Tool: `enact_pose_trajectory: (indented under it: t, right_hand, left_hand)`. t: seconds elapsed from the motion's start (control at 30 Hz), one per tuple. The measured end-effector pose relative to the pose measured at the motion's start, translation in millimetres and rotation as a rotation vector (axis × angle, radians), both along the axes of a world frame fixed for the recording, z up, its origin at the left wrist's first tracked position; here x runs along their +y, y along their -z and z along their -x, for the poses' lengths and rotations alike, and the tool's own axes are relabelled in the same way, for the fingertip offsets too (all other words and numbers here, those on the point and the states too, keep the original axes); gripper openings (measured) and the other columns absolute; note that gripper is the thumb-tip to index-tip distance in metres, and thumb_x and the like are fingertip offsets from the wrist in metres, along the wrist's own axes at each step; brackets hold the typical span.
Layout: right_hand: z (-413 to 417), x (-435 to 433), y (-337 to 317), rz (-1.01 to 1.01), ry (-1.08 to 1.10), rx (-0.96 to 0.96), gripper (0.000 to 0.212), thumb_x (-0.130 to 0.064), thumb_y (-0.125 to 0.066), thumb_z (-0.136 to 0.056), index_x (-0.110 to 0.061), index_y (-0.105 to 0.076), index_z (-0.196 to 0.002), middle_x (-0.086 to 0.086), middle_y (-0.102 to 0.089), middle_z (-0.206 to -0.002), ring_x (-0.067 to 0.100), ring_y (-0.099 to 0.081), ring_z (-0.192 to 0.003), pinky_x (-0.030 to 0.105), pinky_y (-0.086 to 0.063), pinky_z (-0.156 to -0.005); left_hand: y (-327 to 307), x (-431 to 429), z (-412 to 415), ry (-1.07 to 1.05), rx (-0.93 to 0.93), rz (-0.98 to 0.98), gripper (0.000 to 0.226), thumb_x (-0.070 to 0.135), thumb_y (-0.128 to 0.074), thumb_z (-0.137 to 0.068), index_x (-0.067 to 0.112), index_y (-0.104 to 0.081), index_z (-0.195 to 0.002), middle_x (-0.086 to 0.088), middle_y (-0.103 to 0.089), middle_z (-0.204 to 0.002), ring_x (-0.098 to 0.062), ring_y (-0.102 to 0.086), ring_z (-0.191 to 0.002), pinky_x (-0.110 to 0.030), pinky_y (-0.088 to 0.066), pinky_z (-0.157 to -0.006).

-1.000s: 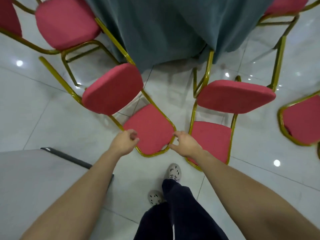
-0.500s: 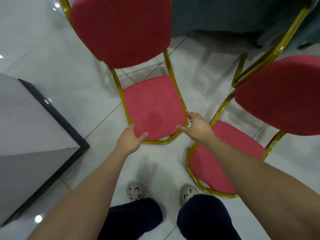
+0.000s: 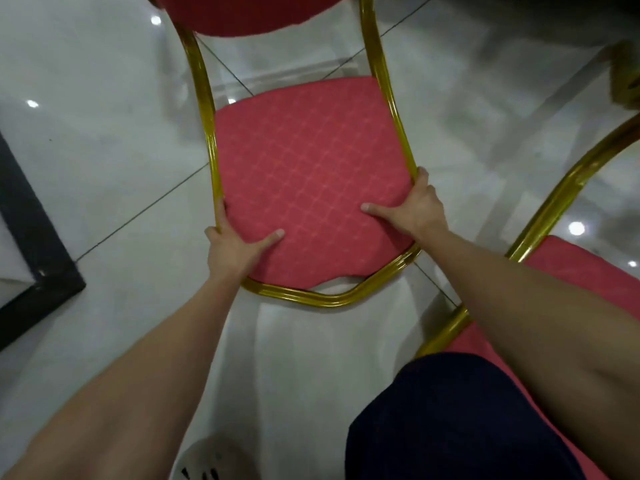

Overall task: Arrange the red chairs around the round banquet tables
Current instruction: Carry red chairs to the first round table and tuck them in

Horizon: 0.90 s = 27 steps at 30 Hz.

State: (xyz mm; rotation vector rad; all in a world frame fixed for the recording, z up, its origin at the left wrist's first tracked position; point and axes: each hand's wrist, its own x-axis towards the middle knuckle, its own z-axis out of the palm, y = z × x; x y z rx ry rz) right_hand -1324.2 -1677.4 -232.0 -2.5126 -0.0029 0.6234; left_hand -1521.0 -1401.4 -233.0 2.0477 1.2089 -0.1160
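Observation:
A red chair with a gold metal frame fills the middle of the view; its patterned backrest cushion [image 3: 311,174] faces up at me and its seat [image 3: 249,12] shows at the top edge. My left hand [image 3: 235,247] grips the left side of the backrest frame, thumb pressed on the cushion. My right hand [image 3: 412,209] grips the right side of the frame, thumb on the red fabric as well. The banquet table shows only as a dark patch at the top right.
A second red chair [image 3: 588,268] with a gold frame stands close on the right, partly behind my right arm. A dark-edged grey platform corner [image 3: 38,258] juts in at the left. My dark trouser leg [image 3: 450,420] and a white shoe [image 3: 211,462] are below. The floor is glossy white tile.
I have leaned in closer over the chair. Both hands have shifted from the top corners of the backrest to a firm grip on its two sides, thumbs now on the cushion.

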Motion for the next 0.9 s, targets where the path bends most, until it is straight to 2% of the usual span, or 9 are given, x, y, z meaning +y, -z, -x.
enact_pose_trajectory:
  t: [0.1,0.2,0.43,0.57,0.73,0.9]
  right_hand:
    - [-2.8,-2.7,3.1,-0.060,0.037,0.015,0.148,-0.099,-0.081,-0.028,-0.020,-0.037,-0.145,0.007,-0.061,-0.137,0.036,-0.064,-0.124,0.053,-0.058,-0.100]
    - [10.2,-12.3,-11.4,-0.032,0.081,0.050,0.147,-0.096,-0.085,-0.029,-0.012,-0.041,-0.142,0.009,-0.061,-0.138,0.036,-0.062,-0.126,0.053,-0.057,-0.101]
    - [84.4,-49.8,-106.9,0.031,0.178,0.163,0.148,-0.098,-0.083,-0.024,-0.008,-0.046,-0.136,0.011,-0.064,-0.129,0.036,-0.065,-0.118,0.050,-0.060,-0.093]
    - [135.8,-72.3,-194.5,0.066,0.199,0.212,0.142,-0.102,-0.079,-0.019,-0.011,-0.054,-0.125,0.007,-0.069,-0.116,0.033,-0.070,-0.107,0.051,-0.063,-0.087]
    - [196.4,-97.5,-327.0,0.127,0.216,0.279,0.160,-0.106,-0.073,-0.018,-0.006,-0.045,-0.140,0.012,-0.065,-0.131,0.037,-0.065,-0.122,0.050,-0.059,-0.095]
    - [243.0,-103.7,-455.6,0.156,0.232,0.334,0.146,-0.106,-0.074,-0.025,-0.008,-0.048,-0.131,0.012,-0.067,-0.123,0.038,-0.067,-0.116,0.044,-0.058,-0.085]
  left_hand:
    - [4.4,-0.3,8.5,-0.019,-0.091,0.021,0.151,0.094,-0.087,-0.037,0.060,-0.008,-0.160,-0.008,-0.043,-0.148,-0.035,-0.059,-0.135,-0.054,-0.050,-0.114]
    - [-18.1,-10.9,21.0,-0.002,-0.101,0.019,0.153,0.091,-0.091,-0.036,0.056,-0.012,-0.162,-0.006,-0.045,-0.148,-0.032,-0.058,-0.136,-0.052,-0.051,-0.114]
    - [-114.7,-35.6,80.5,0.034,-0.001,0.078,0.156,0.091,-0.091,-0.032,0.051,-0.016,-0.163,-0.005,-0.051,-0.148,-0.030,-0.061,-0.133,-0.056,-0.053,-0.112]
    - [-203.5,-49.3,119.6,0.061,0.084,0.117,0.156,0.093,-0.089,-0.031,0.055,-0.015,-0.163,-0.005,-0.049,-0.148,-0.032,-0.060,-0.133,-0.057,-0.053,-0.111]
    - [-337.2,-62.7,169.7,0.115,0.154,0.170,0.152,0.093,-0.089,-0.033,0.055,-0.019,-0.162,-0.002,-0.052,-0.153,-0.029,-0.060,-0.134,-0.058,-0.054,-0.110]
    - [-473.3,-53.0,202.7,0.164,0.205,0.164,0.150,0.094,-0.087,-0.034,0.040,-0.034,-0.162,0.002,-0.060,-0.150,-0.026,-0.064,-0.131,-0.051,-0.056,-0.109]
